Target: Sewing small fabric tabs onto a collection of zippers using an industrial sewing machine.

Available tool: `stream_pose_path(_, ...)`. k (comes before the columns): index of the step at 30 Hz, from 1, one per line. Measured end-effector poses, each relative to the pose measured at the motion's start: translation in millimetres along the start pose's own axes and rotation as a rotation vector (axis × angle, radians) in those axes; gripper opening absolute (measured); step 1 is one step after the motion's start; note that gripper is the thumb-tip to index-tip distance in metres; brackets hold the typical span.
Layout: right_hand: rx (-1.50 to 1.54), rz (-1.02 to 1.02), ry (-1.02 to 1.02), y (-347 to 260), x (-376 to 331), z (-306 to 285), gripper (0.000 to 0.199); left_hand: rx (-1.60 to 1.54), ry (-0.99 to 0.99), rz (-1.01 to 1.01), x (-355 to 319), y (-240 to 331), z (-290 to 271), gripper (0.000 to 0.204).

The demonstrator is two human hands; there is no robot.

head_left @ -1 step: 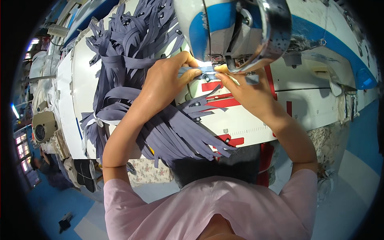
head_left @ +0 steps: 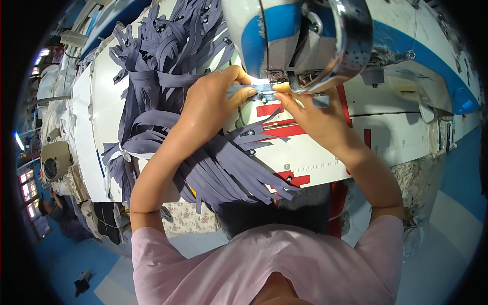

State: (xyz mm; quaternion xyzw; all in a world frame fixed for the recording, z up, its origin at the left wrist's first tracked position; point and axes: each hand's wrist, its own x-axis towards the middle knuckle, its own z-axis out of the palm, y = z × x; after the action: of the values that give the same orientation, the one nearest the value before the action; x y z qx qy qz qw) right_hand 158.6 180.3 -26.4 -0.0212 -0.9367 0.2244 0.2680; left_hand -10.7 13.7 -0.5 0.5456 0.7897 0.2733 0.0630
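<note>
A short grey zipper (head_left: pixel 263 88) lies flat under the needle area of a white and blue sewing machine (head_left: pixel 277 23), lit by the lamp there. My left hand (head_left: pixel 206 104) pinches its left part between thumb and fingers. From the other side my right hand (head_left: pixel 325 119) presses its thumb and forefinger on the right part, close to the presser foot (head_left: pixel 276 80). The machine head hides some of the right fingers. A small black slider (head_left: pixel 263 97) shows just below the strip. Beneath and beside my left forearm spreads a big heap of grey zippers (head_left: pixel 152 79) with black sliders.
A tied bundle of zippers (head_left: pixel 223 168) hangs over the table's front edge. Red tape strips (head_left: pixel 284 130) and a printed ruler scale (head_left: pixel 315 166) mark the white table (head_left: pixel 391 129). A shiny round metal part (head_left: pixel 358 35) juts out above my right hand. A beige fan-like box (head_left: pixel 55 161) stands far left.
</note>
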Motion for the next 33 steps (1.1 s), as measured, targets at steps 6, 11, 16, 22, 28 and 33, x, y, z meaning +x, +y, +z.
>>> stream_pose_path(6, -0.261, -0.167, 0.081, 1.0, -0.3, -0.6, 0.019, 0.416, 0.191, 0.460, -9.4, 37.3, 5.2, 0.019)
stream_pose_path(11, -0.161, -0.173, 0.080, -0.6, 2.0, -4.5, 0.025, 0.085, 0.031, 0.236, -6.8, 22.5, 21.3, 0.017)
stream_pose_path(16, -0.139, -0.114, 0.049, 1.4, -1.5, -4.0, 0.025, 0.043, 0.165, 0.115, -6.8, 9.0, 28.6, 0.010)
stream_pose_path(22, -0.116, -0.120, 0.075, 2.5, 0.7, -4.5, 0.025, 0.230, 0.223, 0.270, 0.8, 11.6, 20.6, 0.014)
stream_pose_path(28, -0.161, -0.107, 0.038, 1.7, -0.7, -1.6, 0.019, 0.087, 0.163, 0.193, -1.0, 2.5, 32.0, 0.016)
stream_pose_path(33, -0.142, -0.077, 0.102, 4.2, -3.5, 2.4, 0.021, -0.191, 0.075, -0.014, 2.8, 4.3, 33.8, 0.016)
